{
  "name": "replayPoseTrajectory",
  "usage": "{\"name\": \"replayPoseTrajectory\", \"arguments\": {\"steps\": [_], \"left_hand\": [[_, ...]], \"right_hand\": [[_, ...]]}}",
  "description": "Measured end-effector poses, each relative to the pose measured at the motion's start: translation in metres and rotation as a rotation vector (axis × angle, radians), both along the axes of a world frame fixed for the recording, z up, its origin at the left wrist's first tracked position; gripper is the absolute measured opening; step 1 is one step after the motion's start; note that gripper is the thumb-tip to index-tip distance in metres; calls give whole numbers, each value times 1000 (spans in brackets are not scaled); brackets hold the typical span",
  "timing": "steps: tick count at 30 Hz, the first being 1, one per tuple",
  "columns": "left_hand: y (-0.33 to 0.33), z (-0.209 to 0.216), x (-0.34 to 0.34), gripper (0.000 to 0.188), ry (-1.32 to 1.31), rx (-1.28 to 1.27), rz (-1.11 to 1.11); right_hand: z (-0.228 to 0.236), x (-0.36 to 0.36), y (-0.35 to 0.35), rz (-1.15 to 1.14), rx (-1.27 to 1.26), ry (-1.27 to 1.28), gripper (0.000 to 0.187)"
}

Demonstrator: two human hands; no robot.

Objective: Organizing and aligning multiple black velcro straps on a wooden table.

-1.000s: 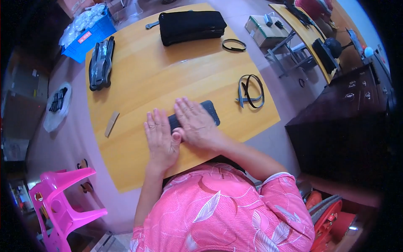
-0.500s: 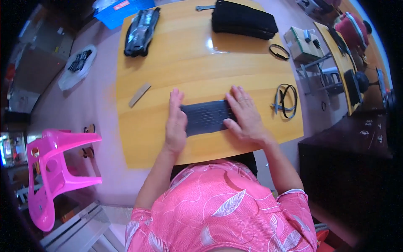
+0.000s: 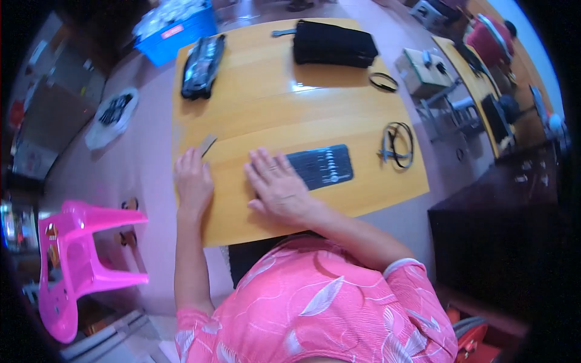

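Note:
A flat dark rectangular piece [image 3: 330,166] with faint ridges and white markings toward its right end lies on the table before me. My right hand [image 3: 278,187] rests palm down over its left end, fingers stretched and slightly apart, covering that end. At the table's left edge, my left hand [image 3: 195,181] has its fingers curled over the near end of a small brown strip [image 3: 209,144], apparently of cardboard. The far end of this strip sticks out past the fingertips; their grip on it is partly hidden.
On the wooden table [image 3: 254,121] are a shiny black bundle [image 3: 204,66], a thick black folded stack [image 3: 334,45], a black ring [image 3: 383,81] and coiled black straps [image 3: 397,145]. A pink stool [image 3: 78,260] lies on its side at left; a blue crate [image 3: 175,39] stands behind.
My left hand has left the dark piece and moved left onto the brown strip. My right hand has slid left from the piece's right end, uncovering white markings. The view has shifted.

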State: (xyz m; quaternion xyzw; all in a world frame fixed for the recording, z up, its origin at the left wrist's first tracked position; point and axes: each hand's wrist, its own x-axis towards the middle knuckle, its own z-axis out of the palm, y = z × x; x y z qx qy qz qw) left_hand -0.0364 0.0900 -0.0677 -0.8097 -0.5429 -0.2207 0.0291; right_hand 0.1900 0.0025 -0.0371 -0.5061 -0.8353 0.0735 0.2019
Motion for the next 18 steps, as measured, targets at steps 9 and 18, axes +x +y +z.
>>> {"name": "replayPoseTrajectory", "arguments": {"steps": [9,18], "left_hand": [[-73,24,27,29,-180,-226,-33],[-84,37,33,36,-423,-313,-106]], "right_hand": [[-21,1,1,-11,-18,40,66],[7,43,5,20,144,381,31]]}}
